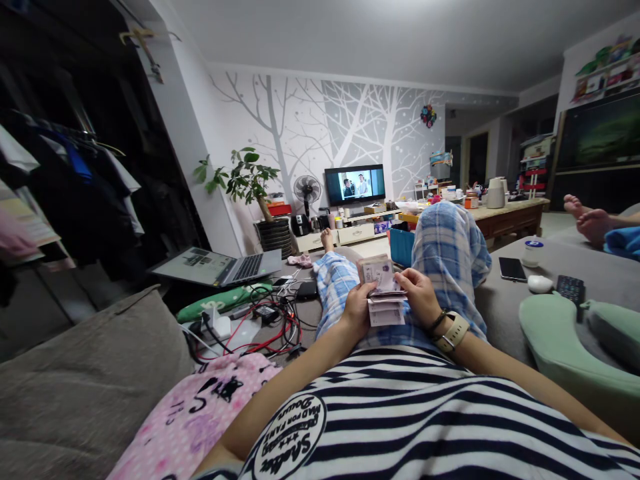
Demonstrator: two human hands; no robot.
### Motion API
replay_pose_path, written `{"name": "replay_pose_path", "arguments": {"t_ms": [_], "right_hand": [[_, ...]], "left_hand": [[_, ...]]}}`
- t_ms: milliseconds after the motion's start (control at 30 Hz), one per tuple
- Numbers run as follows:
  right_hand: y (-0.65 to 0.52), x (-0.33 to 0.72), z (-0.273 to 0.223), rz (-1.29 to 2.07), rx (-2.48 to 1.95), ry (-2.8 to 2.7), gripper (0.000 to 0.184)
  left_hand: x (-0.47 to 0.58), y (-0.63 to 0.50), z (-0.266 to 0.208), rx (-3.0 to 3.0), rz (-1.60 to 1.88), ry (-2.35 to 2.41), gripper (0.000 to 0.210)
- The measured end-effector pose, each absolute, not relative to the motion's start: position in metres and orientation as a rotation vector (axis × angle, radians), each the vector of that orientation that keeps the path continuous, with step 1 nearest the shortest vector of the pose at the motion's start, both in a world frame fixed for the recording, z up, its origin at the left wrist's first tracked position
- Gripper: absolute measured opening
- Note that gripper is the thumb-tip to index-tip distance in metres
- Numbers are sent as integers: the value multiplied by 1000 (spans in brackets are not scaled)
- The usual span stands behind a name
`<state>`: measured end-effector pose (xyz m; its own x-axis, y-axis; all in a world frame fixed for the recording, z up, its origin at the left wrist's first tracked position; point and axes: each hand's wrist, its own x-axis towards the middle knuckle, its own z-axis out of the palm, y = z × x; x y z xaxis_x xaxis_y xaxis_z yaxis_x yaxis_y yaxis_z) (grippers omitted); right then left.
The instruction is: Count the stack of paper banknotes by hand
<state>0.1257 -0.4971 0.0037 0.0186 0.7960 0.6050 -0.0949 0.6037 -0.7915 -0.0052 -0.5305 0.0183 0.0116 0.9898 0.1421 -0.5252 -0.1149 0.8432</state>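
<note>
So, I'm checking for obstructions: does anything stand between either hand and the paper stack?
Nothing visible does: the left hand holds the paper stack from its left side, and the right hand touches its right edge.

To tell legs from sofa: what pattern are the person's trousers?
The trousers are blue and white plaid, seen best in the head view.

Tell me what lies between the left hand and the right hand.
In the head view, a stack of paper notes lies between the left hand and right hand. Both touch it.
</note>
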Motion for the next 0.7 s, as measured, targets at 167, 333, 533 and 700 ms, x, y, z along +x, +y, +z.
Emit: {"name": "replay_pose_path", "arguments": {"t_ms": [167, 333, 533, 700], "right_hand": [[-500, 125, 5, 807, -633, -1389, 34], [-503, 124, 6, 854, -573, -1377, 32], [-504, 125, 7, 890, -531, -1369, 31], [-507, 125, 9, 896, -517, -1367, 31]], "left_hand": [[-6, -527, 17, 838, 1445, 634, 24], [-6, -524, 16, 857, 1445, 621, 25], [-6, -522, 18, 874, 1441, 635, 26], [-7, -520, 16, 889, 1436, 606, 25]]}}
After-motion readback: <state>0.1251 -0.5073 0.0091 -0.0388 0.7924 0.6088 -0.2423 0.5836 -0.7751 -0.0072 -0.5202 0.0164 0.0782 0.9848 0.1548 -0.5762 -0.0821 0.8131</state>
